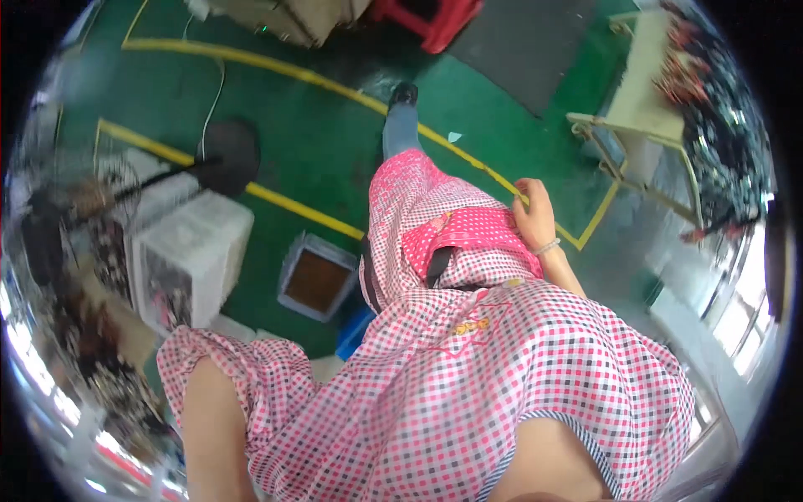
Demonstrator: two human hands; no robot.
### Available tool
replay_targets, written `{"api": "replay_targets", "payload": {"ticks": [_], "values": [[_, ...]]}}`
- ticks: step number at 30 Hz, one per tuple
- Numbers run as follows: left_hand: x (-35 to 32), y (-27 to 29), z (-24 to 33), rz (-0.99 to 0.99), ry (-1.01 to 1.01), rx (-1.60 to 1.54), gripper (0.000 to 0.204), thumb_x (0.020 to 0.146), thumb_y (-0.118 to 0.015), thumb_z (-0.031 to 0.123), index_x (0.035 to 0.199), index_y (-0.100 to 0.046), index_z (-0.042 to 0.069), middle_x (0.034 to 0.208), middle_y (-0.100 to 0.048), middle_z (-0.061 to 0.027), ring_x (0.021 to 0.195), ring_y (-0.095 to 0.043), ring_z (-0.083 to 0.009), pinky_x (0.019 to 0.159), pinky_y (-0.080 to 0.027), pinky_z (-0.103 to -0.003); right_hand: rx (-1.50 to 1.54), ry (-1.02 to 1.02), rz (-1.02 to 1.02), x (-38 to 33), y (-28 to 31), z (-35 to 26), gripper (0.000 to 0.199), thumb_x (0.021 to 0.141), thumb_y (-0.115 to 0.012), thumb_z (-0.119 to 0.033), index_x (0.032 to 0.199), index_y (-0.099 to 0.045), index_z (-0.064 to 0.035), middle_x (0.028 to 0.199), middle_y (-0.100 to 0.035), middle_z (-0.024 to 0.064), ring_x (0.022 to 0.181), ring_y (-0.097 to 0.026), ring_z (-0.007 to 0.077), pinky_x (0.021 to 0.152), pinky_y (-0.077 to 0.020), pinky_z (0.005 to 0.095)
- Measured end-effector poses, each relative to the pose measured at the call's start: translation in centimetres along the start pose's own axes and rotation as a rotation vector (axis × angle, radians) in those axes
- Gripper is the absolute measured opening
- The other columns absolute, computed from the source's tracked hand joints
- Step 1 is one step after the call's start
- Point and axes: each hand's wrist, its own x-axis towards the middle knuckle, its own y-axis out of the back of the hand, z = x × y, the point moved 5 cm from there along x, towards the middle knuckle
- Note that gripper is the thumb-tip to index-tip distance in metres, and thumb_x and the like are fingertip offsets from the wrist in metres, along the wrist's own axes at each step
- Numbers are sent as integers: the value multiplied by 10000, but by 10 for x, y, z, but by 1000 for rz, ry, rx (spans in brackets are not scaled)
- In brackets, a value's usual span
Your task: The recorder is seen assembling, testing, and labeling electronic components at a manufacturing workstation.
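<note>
Crossing green floor [318, 142]; yellow lines [293, 209]; right hand [535, 219] touching apron [468, 243].

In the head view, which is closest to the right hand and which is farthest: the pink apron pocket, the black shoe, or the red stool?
Starting from the right hand:
1. Pink apron pocket: right beside the hand, on its left; the fingers rest at its edge.
2. Black shoe: up and to the left, on the green floor.
3. Red stool: farthest, at the top edge.

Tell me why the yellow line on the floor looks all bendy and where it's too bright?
Head view: the fisheye lens curves the yellow line toward the rim; glare whitens the window at right; the edges go blurry and black, the pink checked apron stays sharp.
</note>
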Motion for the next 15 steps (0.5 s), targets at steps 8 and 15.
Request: {"api": "replay_targets", "payload": {"ticks": [8,15], "values": [[-95,-173,-128,144,-489,227,190,905,-420,312,829,-485,151,742,-558,55,678,-495,-123,688,-399,-293,36,-159,299,70,81,63,226,767,-546,-6,993,-529,1,944,-557,146,913,-570,289,817,-452,356],[-207,-390,-348,37,-101,-17,222,910,-420,294,752,-458,144,588,-453,61,537,-434,-92,540,-329,-279,72,-236,428,235,205,148,217,761,-553,-3,977,-540,11,954,-564,169,916,-574,325,799,-471,373]]}}
